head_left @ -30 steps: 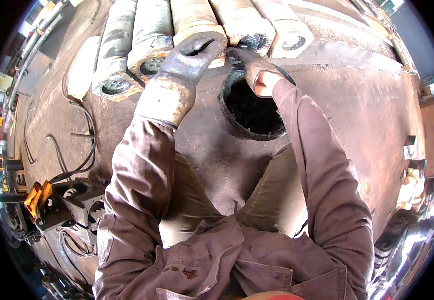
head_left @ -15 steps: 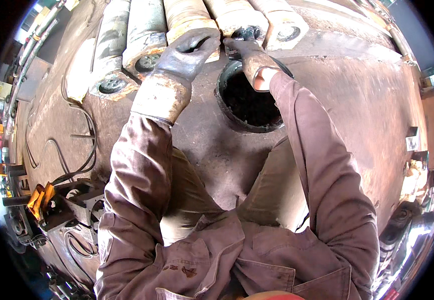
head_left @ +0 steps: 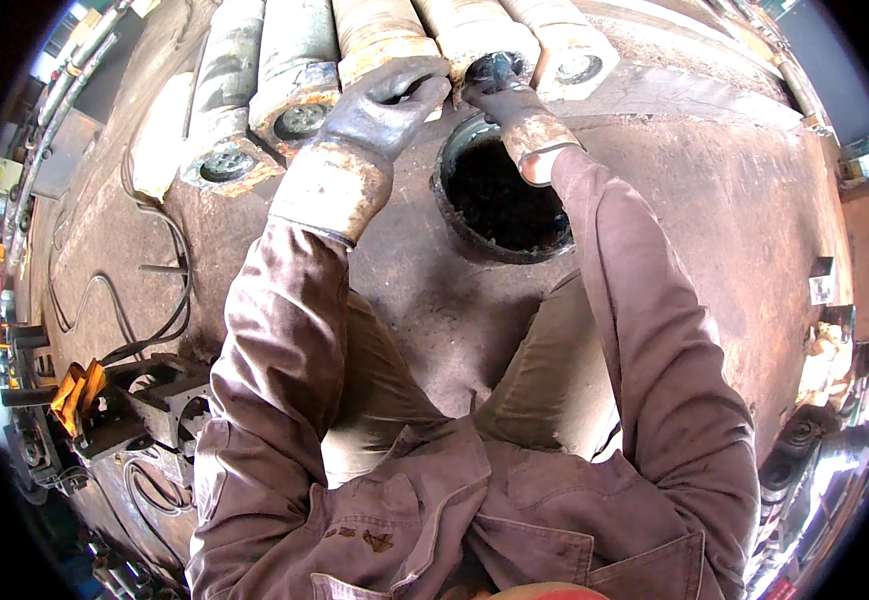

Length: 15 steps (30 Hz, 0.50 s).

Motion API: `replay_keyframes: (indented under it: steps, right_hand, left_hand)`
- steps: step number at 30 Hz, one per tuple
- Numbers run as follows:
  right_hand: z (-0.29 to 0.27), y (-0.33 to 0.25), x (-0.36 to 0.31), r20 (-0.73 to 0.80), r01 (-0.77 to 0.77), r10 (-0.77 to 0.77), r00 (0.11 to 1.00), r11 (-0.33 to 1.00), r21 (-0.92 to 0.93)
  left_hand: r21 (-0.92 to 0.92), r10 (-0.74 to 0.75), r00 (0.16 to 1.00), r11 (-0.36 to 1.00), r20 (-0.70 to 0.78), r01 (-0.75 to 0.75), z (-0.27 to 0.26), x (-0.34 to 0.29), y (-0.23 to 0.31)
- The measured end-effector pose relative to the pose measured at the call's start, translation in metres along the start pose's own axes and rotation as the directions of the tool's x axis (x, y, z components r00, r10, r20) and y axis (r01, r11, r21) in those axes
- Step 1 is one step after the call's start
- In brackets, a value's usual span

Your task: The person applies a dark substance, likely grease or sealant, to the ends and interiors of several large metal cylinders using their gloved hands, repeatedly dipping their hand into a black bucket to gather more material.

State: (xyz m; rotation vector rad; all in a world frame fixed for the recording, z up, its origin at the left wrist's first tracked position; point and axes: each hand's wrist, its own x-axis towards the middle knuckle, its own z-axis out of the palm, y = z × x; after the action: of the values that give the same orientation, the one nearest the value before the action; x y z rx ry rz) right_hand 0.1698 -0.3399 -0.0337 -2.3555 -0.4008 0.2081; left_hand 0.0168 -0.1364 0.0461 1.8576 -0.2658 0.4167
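Note:
Several thick, dirty rods with hexagonal ends lie side by side at the far edge, their round recesses facing me. My left hand (head_left: 394,108), in a soiled dark glove with a pale cuff, is curled closed against the hexagonal end of the middle rod (head_left: 384,52); what it holds, if anything, is hidden. My right hand (head_left: 512,108), gloved too, has its fingers bunched at the dark, shiny recess of the rod (head_left: 489,38) to its right. Whether they pinch something does not show. Just below that hand stands a round black bucket (head_left: 446,205) with dark, lumpy contents.
Black cables (head_left: 182,262) loop over the brown metal surface (head_left: 674,220) at the left. Nearer on that side is dark machinery (head_left: 154,400) with an orange piece (head_left: 79,395). A pale strip (head_left: 694,95) runs along the far right. My knees flank the space before the bucket.
My right hand has shifted slightly right, with its fingers still at the rod's recess, uncovering more of the bucket. The left hand stays at the middle rod's end, nearly unchanged.

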Motion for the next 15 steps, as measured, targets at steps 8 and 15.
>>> replay_keyframes:
  steps: [8,15]
  right_hand:
    - [0.006,0.007,0.013,-0.008,-0.002,0.002,1.0,0.999,-0.038]
    - [0.004,0.016,0.018,-0.017,-0.01,0.009,1.0,0.998,-0.06]
  left_hand:
    - [0.103,0.058,0.998,0.993,-0.008,-0.057,-0.005,-0.003,0.003]
    - [0.063,0.023,1.0,0.998,0.02,-0.025,0.001,-0.001,-0.001]
